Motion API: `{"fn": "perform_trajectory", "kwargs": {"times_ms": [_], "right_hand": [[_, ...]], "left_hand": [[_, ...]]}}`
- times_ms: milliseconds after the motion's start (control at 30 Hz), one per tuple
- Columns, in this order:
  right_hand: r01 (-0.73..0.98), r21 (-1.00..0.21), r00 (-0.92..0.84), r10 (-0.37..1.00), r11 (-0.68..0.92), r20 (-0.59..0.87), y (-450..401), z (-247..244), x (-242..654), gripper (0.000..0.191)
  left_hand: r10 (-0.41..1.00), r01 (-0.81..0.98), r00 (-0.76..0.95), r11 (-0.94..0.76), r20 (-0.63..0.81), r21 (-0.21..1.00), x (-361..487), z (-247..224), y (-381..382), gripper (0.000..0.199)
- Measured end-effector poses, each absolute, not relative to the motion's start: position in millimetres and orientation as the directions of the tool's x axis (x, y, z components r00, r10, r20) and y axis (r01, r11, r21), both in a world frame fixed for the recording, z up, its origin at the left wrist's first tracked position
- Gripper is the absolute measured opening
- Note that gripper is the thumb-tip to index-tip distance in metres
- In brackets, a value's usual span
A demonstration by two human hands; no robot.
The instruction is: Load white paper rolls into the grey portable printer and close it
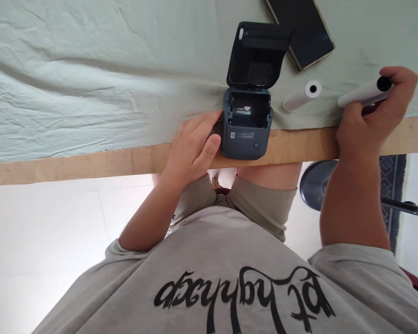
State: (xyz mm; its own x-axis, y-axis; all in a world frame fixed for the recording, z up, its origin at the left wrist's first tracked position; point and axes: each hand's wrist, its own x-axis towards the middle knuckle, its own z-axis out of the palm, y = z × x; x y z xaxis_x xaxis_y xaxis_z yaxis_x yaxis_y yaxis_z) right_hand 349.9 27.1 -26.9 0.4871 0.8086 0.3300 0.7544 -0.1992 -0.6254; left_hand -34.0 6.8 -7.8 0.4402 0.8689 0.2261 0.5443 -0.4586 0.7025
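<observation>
A small dark portable printer (246, 146) stands at the table's front edge, its black lid (259, 58) tipped back. Its paper compartment shows a small label inside and no roll. My left hand (195, 146) lies open along the printer's left side, fingers stretched, fingertips at its casing. Over on the right, my right hand (369, 118) has its fingers around a white paper roll (360, 95) with a dark core end. Between that hand and the printer, a second, smaller white paper roll (301, 96) rests on the cloth.
A dark phone (304, 35) lies behind the printer's lid. Pale green cloth (125, 83) covers the table, leaving a bare wooden edge (73, 162) at the front. Under the table on the right are a round black stand base (315, 185) and a dark patterned mat (392, 178).
</observation>
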Motion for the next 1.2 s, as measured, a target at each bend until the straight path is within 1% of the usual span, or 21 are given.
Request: {"fn": "perform_trajectory", "kwargs": {"times_ms": [67, 200, 300, 333, 367, 400, 433, 467, 500, 533, 567, 600, 667, 700, 800, 833, 900, 967, 1067, 1133, 1200], "right_hand": [[0.781, -0.594, 0.487, 0.783, -0.192, 0.387, 29.2, -29.3, 349.4, 0.068], [0.800, -0.582, 0.461, 0.771, -0.147, 0.439, 34.0, -36.8, 357.3, 0.065], [0.740, -0.656, 0.523, 0.741, -0.149, 0.422, 32.3, -38.2, 364.2, 0.071], [0.711, -0.693, 0.538, 0.727, -0.119, 0.427, 29.8, -35.5, 362.7, 0.070], [0.693, -0.720, 0.518, 0.724, -0.041, 0.456, 26.2, -30.5, 357.7, 0.066], [0.681, -0.728, 0.469, 0.715, 0.082, 0.518, 21.6, -23.1, 348.6, 0.058], [0.675, -0.696, 0.352, 0.723, 0.244, 0.595, 16.5, -13.6, 335.2, 0.049], [0.648, -0.631, 0.217, 0.691, 0.427, 0.689, 11.5, -2.7, 317.8, 0.045], [0.615, -0.562, 0.142, 0.624, 0.553, 0.769, 7.3, 8.5, 297.4, 0.043], [0.627, -0.556, 0.016, 0.705, 0.545, 0.709, 4.6, 19.0, 275.6, 0.044], [0.671, -0.508, -0.132, 0.761, 0.540, 0.635, 3.8, 27.4, 254.0, 0.045], [0.694, -0.442, -0.206, 0.744, 0.569, 0.636, 5.0, 33.1, 234.3, 0.042], [0.719, -0.371, -0.321, 0.755, 0.587, 0.572, 11.8, 35.0, 205.6, 0.042], [0.744, -0.344, -0.332, 0.764, 0.573, 0.553, 16.3, 32.4, 197.5, 0.043], [0.811, -0.392, -0.279, 0.875, 0.435, 0.395, 27.1, 21.7, 192.3, 0.045], [0.823, -0.415, -0.249, 0.903, 0.388, 0.350, 29.2, 19.9, 193.7, 0.043], [0.835, -0.426, -0.222, 0.922, 0.348, 0.318, 32.0, 20.2, 196.6, 0.032], [0.841, -0.406, -0.235, 0.918, 0.357, 0.320, 33.2, 23.7, 197.4, 0.021], [0.835, -0.389, -0.253, 0.898, 0.391, 0.359, 29.9, 28.1, 195.0, 0.008], [0.811, -0.398, -0.260, 0.874, 0.428, 0.411, 22.5, 27.6, 192.8, 0.010], [0.769, -0.414, -0.259, 0.829, 0.488, 0.495, 11.7, 22.8, 190.6, 0.013]], "left_hand": [[0.869, 0.550, 0.443, -0.457, 0.220, 0.699, -34.1, -6.7, 6.3, 0.074], [0.862, 0.540, 0.462, -0.461, 0.210, 0.704, -34.9, -6.0, 6.3, 0.073], [0.859, 0.539, 0.467, -0.463, 0.208, 0.704, -35.6, -6.1, 6.1, 0.072], [0.860, 0.540, 0.466, -0.464, 0.210, 0.702, -35.7, -6.1, 5.9, 0.072], [0.861, 0.543, 0.464, -0.463, 0.209, 0.700, -35.8, -6.0, 5.6, 0.072], [0.862, 0.549, 0.464, -0.462, 0.206, 0.697, -35.8, -6.0, 5.2, 0.072], [0.861, 0.554, 0.466, -0.463, 0.204, 0.692, -35.8, -6.0, 4.9, 0.073], [0.860, 0.559, 0.469, -0.466, 0.201, 0.686, -35.8, -6.0, 4.6, 0.074], [0.859, 0.564, 0.472, -0.468, 0.199, 0.681, -35.9, -6.1, 4.4, 0.074], [0.858, 0.567, 0.474, -0.470, 0.199, 0.677, -35.9, -6.2, 4.2, 0.075], [0.857, 0.568, 0.475, -0.473, 0.202, 0.674, -36.0, -6.2, 4.2, 0.075], [0.857, 0.568, 0.473, -0.475, 0.206, 0.672, -36.1, -6.3, 4.1, 0.075], [0.856, 0.565, 0.472, -0.477, 0.211, 0.673, -36.1, -6.1, 4.0, 0.075], [0.854, 0.560, 0.474, -0.480, 0.215, 0.675, -36.1, -5.9, 3.9, 0.074], [0.852, 0.542, 0.475, -0.481, 0.221, 0.690, -36.0, -5.2, 3.3, 0.073], [0.854, 0.536, 0.470, -0.478, 0.224, 0.696, -36.0, -4.9, 3.2, 0.072], [0.860, 0.534, 0.459, -0.468, 0.223, 0.704, -36.0, -4.4, 3.1, 0.069], [0.865, 0.541, 0.453, -0.459, 0.216, 0.705, -36.3, -4.2, 3.3, 0.068], [0.863, 0.545, 0.462, -0.459, 0.205, 0.702, -37.0, -4.3, 4.2, 0.069], [0.858, 0.541, 0.469, -0.466, 0.209, 0.700, -37.1, -4.0, 5.0, 0.068], [0.857, 0.542, 0.471, -0.468, 0.210, 0.698, -36.7, -3.0, 5.5, 0.069]]}}
